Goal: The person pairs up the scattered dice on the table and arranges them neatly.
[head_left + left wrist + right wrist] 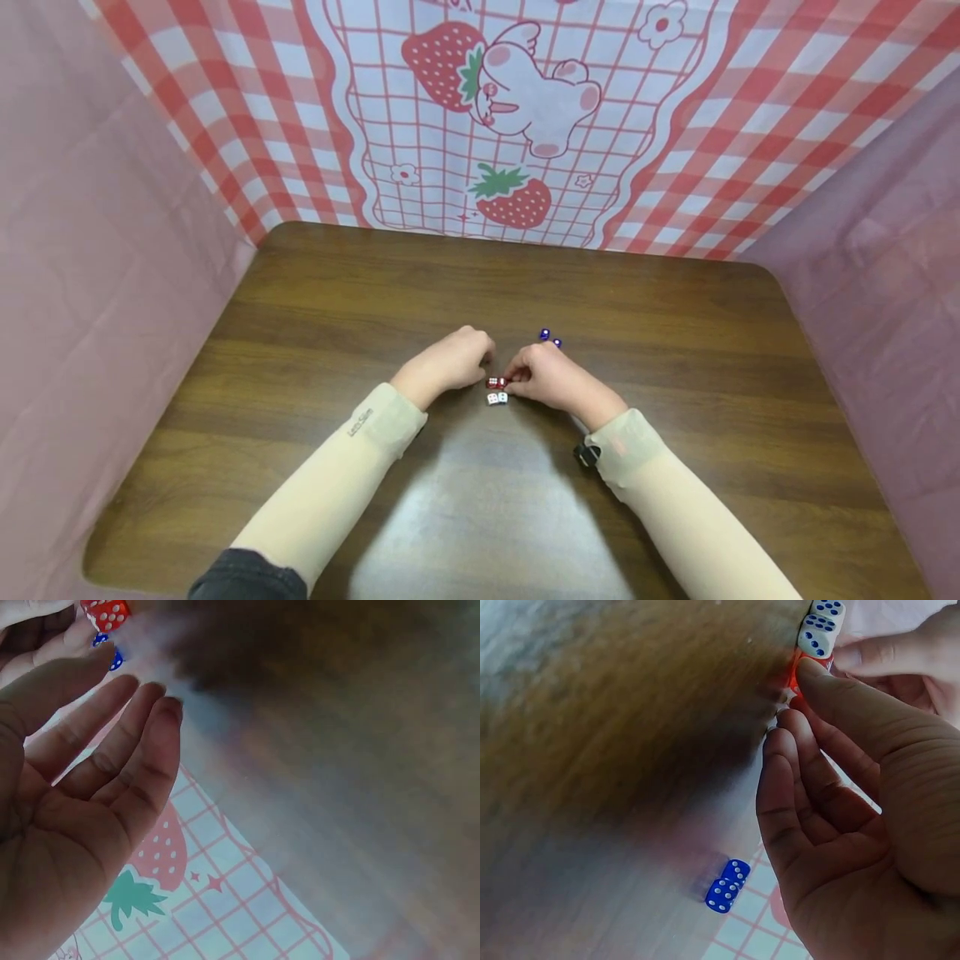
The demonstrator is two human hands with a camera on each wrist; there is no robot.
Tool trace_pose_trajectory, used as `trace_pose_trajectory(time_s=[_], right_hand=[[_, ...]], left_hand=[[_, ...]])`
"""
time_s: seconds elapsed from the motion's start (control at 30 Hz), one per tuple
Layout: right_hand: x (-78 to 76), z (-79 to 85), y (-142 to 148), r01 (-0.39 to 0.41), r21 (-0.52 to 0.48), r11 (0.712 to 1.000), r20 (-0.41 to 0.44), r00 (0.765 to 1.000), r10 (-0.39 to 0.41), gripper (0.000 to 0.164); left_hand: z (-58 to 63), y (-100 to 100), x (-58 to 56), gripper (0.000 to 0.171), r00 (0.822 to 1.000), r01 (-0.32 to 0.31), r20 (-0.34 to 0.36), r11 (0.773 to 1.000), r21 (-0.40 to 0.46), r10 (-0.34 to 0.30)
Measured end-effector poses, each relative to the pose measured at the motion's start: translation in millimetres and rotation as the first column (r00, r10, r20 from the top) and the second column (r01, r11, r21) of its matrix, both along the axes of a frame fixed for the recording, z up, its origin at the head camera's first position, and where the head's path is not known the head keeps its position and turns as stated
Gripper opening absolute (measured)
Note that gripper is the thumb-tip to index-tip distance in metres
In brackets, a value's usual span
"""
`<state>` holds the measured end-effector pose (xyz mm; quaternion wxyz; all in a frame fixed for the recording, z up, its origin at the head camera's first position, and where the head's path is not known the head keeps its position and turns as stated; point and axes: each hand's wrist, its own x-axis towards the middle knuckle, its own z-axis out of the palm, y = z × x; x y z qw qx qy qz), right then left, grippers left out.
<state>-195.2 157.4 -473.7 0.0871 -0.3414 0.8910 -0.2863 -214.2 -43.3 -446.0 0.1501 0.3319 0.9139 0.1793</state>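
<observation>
Two red dice lie side by side on the table, just behind a pair of white dice. My right hand pinches the right-hand red die between thumb and fingertips, which partly cover it. On the other side, my left hand hovers by the red dice with fingers loosely bent and nothing between them; its thumb overlaps the blue dice in the left wrist view. Blue spots mark the white dice in the right wrist view.
Two blue dice with white spots sit beyond my right hand. The wooden table ends at a strawberry-print cloth behind and pink cloth at the sides. A black band is on the right wrist.
</observation>
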Motion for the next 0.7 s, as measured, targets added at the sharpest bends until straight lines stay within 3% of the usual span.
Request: trace_pose_trajectory(time_s=[0.2,0.7], right_hand=[[-0.3,-1.6,1.5,-0.002,-0.010,1.000,-0.017,1.000,0.002,0.008],[2.2,0.0,2.0,-0.014,-0.028,1.000,-0.046,0.999,0.012,0.009]], left_hand=[[4.0,9.3,-16.7,0.028,0.999,-0.016,-0.036,0.999,0.029,0.017],[4.8,48.0,-57.0,0.031,0.999,0.012,-0.047,0.998,0.067,-0.009]])
